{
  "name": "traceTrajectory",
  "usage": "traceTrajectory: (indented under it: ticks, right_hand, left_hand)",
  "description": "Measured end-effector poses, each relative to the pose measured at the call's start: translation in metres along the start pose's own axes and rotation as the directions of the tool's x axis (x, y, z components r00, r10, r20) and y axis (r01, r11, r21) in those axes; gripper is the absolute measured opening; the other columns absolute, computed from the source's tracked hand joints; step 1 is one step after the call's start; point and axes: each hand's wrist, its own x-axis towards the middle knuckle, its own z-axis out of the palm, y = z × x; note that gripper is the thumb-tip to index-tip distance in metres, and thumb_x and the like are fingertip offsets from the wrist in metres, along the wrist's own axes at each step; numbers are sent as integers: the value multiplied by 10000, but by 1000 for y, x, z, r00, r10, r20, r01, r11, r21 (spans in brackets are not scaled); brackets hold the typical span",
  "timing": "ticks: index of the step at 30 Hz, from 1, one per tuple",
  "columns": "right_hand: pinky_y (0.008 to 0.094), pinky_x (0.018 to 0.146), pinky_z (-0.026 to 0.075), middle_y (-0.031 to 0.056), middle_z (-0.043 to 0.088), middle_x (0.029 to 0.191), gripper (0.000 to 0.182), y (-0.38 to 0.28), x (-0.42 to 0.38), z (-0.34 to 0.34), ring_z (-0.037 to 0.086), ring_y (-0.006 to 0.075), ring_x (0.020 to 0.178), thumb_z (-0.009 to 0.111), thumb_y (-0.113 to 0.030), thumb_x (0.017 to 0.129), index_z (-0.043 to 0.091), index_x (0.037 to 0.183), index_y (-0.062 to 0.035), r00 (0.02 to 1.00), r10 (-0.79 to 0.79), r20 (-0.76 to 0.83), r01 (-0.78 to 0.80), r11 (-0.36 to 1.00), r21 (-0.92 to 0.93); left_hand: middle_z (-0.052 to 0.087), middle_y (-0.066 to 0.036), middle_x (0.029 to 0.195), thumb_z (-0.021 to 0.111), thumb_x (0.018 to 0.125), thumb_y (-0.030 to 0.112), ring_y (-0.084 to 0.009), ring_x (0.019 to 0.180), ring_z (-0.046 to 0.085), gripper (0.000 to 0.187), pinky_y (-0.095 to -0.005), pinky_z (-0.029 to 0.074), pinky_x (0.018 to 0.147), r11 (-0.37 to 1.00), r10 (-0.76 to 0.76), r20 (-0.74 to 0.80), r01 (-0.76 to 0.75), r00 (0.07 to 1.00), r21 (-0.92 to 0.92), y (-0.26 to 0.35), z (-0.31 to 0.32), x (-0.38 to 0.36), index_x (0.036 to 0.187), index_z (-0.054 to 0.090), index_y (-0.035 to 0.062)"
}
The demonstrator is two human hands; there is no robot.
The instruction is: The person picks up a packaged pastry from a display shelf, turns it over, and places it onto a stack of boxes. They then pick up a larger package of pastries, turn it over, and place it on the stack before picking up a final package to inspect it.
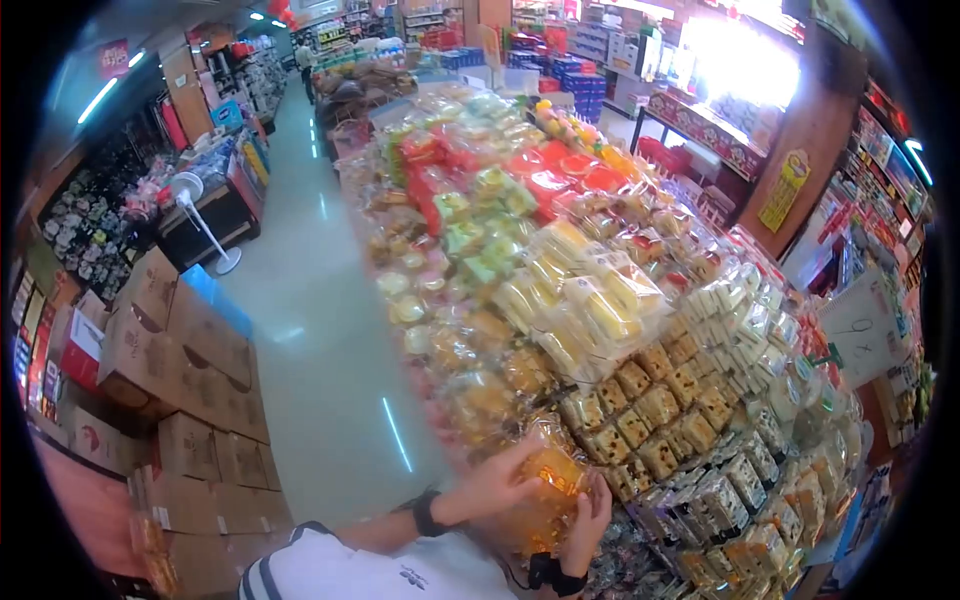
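At the lower middle, a clear plastic package with orange print and golden-brown contents (558, 472) is between my two hands. My left hand (500, 478) has its fingers closed on the package's left edge. On its right edge, my right hand (590, 515) grips it, thumb and fingers up. Both wrists wear black bands. More golden-brown packages (485, 390) lie just beyond my left hand. Rows of wrapped square cakes (655, 405) sit right of the package, with pale yellow packs (600, 305) on top farther back.
A long display of packaged food runs away from me. Cardboard boxes (190, 360) are stacked at the left, beside an aisle floor (330, 300). A white fan (205, 225) stands farther off. At the right is a handwritten white sign (862, 330). A distant person (304, 65) is in the aisle.
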Motion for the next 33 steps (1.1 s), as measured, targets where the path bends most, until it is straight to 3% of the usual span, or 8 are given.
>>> traceTrajectory:
  ticks: [4,6,12,16,20,22,26,33]
  right_hand:
    - [361,1074,369,189,446,1414,473,-26,-35,-1,456,257,1290,445,-10,930,375,1391,70,997,-7,-75,24,974,227]
    - [385,1036,365,191,524,1320,443,-34,-59,-4,520,243,1178,547,-243,923,525,1326,-60,979,-164,-124,147,980,-136]
    - [362,1081,361,187,433,1428,496,-16,-96,26,453,257,1294,454,-7,921,363,1401,76,961,-182,-207,233,938,257]
    - [356,1056,391,151,480,1387,536,3,-108,71,481,253,1264,522,3,891,386,1410,25,924,-243,-297,289,949,124]
    - [323,990,447,113,500,1353,563,21,-132,118,523,206,1191,607,-53,881,405,1403,-2,923,-221,-316,219,975,-42]
    - [321,1016,421,132,491,1363,613,64,-146,136,493,195,1218,669,-87,864,397,1404,16,845,-320,-429,189,929,-320]
    - [335,1113,320,149,410,1444,633,75,-190,175,394,207,1333,631,-61,895,327,1445,12,751,-260,-607,274,959,-72]
    - [340,1118,331,127,467,1381,495,81,-290,194,427,212,1317,597,-18,901,403,1356,5,378,-181,-908,549,833,62]
  left_hand:
    - [366,-208,1495,633,910,252,-309,1372,383,586,-376,318,1111,995,71,114,-62,991,-84,13,1,-8,1412,428,31]
    - [332,-206,1514,632,912,255,-305,1386,357,592,-380,317,1111,983,181,133,-174,974,-59,7,4,-8,1420,418,40]
    - [237,-222,1549,638,893,232,-323,1427,264,657,-404,228,1150,934,354,186,-339,917,-108,-4,-12,-17,1461,360,56]
    - [282,-234,1519,651,871,197,-340,1403,300,640,-408,246,1140,939,340,232,-316,912,-133,-16,-47,-24,1433,388,42]
    - [434,-157,1392,639,876,136,-270,1292,420,543,-382,340,1089,948,171,413,-36,895,-316,-22,-87,-35,1367,435,24]
    - [383,-125,1463,531,904,-1,-203,1283,438,549,-327,415,1030,911,201,434,-4,878,-413,-58,-94,-42,1427,363,18]
    - [309,-164,1513,472,935,9,-268,1405,307,534,-374,281,1132,828,139,531,195,836,-525,-68,-107,-66,1441,307,-36]
    - [359,-182,1480,451,918,-26,-257,1382,343,544,-373,291,1130,874,374,782,93,498,-477,-35,-97,-118,1440,300,-42]
